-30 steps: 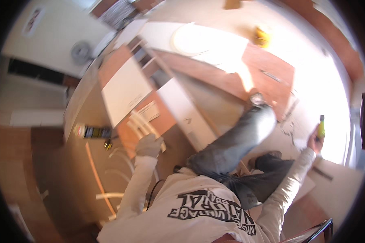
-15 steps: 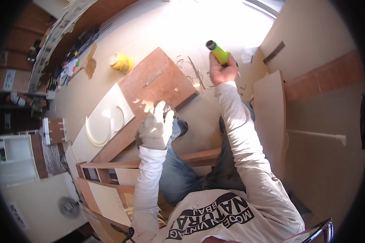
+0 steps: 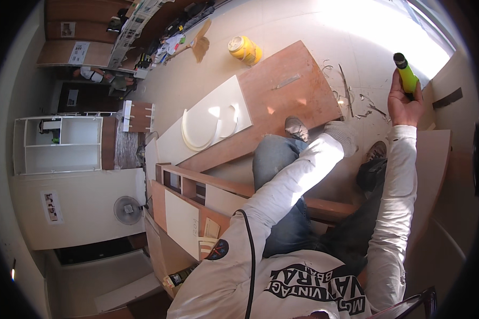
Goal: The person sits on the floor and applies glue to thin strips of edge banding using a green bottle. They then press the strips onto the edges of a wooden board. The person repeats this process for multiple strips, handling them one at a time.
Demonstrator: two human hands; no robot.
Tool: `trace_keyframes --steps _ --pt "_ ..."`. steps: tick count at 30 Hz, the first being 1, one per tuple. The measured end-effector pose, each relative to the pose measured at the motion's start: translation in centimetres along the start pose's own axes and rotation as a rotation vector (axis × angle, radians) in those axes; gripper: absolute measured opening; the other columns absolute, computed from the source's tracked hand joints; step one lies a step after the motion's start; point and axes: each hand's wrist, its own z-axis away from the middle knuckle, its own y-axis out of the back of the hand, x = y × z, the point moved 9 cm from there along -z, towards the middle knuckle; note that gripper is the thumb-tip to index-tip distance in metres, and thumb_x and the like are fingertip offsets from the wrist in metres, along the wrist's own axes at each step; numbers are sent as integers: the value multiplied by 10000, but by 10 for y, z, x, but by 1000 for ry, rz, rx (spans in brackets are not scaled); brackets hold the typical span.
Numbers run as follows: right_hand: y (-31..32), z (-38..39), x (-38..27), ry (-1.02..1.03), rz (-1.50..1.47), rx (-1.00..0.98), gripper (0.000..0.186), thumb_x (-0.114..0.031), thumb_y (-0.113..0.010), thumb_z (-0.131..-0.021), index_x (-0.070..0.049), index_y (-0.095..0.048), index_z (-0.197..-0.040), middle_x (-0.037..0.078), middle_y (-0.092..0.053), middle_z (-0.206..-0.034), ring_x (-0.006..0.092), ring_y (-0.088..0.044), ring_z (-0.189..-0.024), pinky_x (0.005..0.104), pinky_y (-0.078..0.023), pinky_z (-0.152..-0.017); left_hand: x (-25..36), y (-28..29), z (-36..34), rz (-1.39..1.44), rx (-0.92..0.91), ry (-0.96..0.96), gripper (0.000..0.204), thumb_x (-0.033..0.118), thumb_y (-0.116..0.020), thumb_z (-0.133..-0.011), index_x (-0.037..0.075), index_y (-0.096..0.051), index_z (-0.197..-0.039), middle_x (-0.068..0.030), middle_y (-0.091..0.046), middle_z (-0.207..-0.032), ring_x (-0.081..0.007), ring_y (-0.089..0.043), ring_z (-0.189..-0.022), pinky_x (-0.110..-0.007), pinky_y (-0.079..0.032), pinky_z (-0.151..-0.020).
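At the upper right my bare right hand (image 3: 405,109) is closed around a lime-green cylinder (image 3: 408,80) with a black end, held upright; its exact kind does not show. My left hand (image 3: 341,137), in a pale knitted glove, hangs between my knees, beside the near corner of a reddish-brown wooden board (image 3: 298,80). The fingers of the glove are mostly hidden, and I see nothing in them. On the board lie a white panel (image 3: 226,95) with curved white strips (image 3: 197,141) and a small flat strip (image 3: 288,81).
A yellow tub (image 3: 245,50) stands beyond the board. Dark curled offcuts (image 3: 347,87) lie on the floor to its right. A wooden frame (image 3: 207,181) is at my left, a pale panel (image 3: 428,175) at my right. Farther left are a fan (image 3: 127,210), a white shelf unit (image 3: 58,143) and another person (image 3: 93,74).
The view has turned, shifting the scene rightward. My left arm has swung across to the right over my knee. My right hand still holds the green cylinder.
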Motion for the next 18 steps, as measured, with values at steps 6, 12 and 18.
trace_keyframes --steps 6,12,18 --pt "-7 4 -17 14 -39 26 256 -72 -431 -962 96 -476 -1150 237 -538 -1223 398 -507 -1200 546 -385 -1080 6 25 -14 -11 94 -10 321 304 -526 -885 96 -711 -1044 -141 -662 -1113 -307 -635 -1048 -556 -510 -709" --pt "-6 17 13 -23 -46 36 272 -56 -420 -965 104 -460 -1182 240 -527 -1237 403 -503 -1204 547 -401 -1066 -8 -11 -12 -25 -72 -97 334 282 -527 -878 91 -688 -1099 -134 -656 -1135 -320 -616 -1078 -549 -503 -767" --pt "11 29 32 -16 65 153 267 -53 -424 -967 100 -461 -1183 241 -538 -1220 404 -510 -1197 550 -415 -1051 -151 93 84 662 635 -51 448 381 -588 -876 45 -630 -1169 -139 -663 -1114 -297 -619 -1020 -371 -478 -885"
